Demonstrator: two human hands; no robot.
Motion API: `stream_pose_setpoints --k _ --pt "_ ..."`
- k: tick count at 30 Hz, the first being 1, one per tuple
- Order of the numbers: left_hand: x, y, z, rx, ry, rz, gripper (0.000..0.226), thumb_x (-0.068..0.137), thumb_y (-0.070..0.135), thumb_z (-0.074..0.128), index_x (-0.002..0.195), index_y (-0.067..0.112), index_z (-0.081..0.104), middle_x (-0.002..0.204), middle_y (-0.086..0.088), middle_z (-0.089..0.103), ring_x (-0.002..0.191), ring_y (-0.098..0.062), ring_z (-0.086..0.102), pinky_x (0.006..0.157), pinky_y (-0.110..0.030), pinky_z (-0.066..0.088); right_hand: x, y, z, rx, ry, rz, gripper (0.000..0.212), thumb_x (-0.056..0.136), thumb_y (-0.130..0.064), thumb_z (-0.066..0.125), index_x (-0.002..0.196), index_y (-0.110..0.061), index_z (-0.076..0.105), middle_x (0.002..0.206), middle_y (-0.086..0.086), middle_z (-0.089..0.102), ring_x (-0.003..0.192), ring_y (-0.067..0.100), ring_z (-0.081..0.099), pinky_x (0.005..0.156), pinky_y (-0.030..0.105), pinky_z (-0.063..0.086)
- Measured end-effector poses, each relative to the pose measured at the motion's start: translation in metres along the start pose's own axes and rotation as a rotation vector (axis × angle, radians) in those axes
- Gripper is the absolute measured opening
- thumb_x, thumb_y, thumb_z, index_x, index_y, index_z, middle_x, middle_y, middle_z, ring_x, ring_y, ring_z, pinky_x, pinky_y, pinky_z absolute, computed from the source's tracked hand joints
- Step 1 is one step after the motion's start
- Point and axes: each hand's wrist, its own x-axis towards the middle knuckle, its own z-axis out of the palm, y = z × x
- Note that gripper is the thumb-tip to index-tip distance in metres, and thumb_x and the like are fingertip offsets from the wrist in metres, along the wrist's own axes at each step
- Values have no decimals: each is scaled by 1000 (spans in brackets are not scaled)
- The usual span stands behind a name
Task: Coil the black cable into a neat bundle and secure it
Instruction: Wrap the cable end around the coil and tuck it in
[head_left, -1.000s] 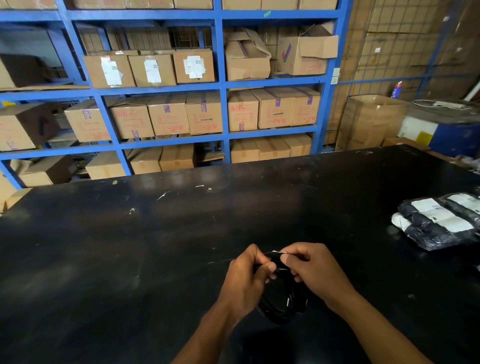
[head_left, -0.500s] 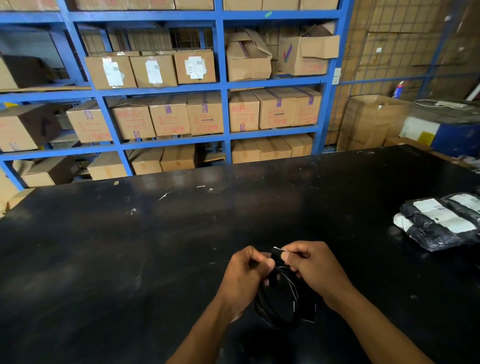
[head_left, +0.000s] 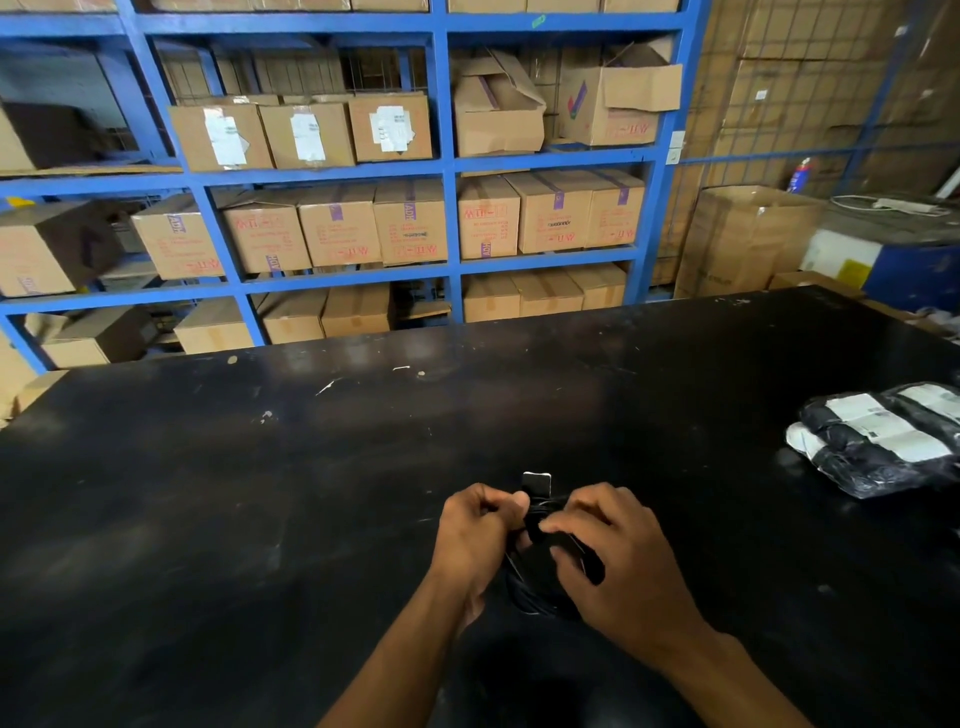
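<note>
Both hands now pinching the coiled black cable (head_left: 535, 582) at 6 o'clock on the black table (head_left: 260, 519): left hand (head_left: 475, 538), right hand (head_left: 618, 561). Strap tab (head_left: 536, 484) popped up at 12 since a second ago, so probably mid-securing.

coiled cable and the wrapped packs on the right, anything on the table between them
Nothing: in the head view, bare black table separates the cable from the wrapped packs.

The black cable (head_left: 535, 587) is sitting as a small coil of thin glossy loops in the lower centre of the frame, just above the black table. A flat black strap tab (head_left: 536, 486) is sticking up from its top.
</note>
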Motion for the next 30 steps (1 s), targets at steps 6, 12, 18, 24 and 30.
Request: stream_pose_setpoints --k 6,12,18,24,30 --pt "2 0 0 -1 -1 -30 13 94 16 65 86 5 64 67 -8 67 58 -14 63 59 -27 51 5 3 1 -116 -7 -40 29 72 -16 79 97 -28 69 95 -6 57 82 14 55 61 35 47" --pt "1 0 0 -109 -10 -53 13 94 11 65 92 -1 63 82 -17 73 72 -21 72 75 -34 62 12 4 -5 -155 -14 -89 19 75 -28 78 94 -29 75 98 -4 59 79 14 54 59 37 48" --pt "-1 2 0 -78 -15 -7 14 93 10 65 93 -4 63 91 -22 73 75 -23 74 72 -31 62 17 1 -7 -138 -13 -62 8 82 -29 69 88 -26 74 94 -5 60 78 12 54 60 34 47" --pt "-8 -7 1 105 -46 203 8 92 4 64 85 3 64 88 -16 72 82 -24 75 73 -27 61 19 -2 -2 159 -11 184 9 91 -13 63 92 -21 64 94 -11 59 82 1 59 70 17 49" --pt "-14 -11 -2 283 -115 335 13 91 3 66 80 9 64 86 -7 71 84 -18 74 74 -31 62 16 -5 -2 362 -50 480 12 92 -15 64 85 -24 66 80 -7 68 80 -2 64 64 18 52"
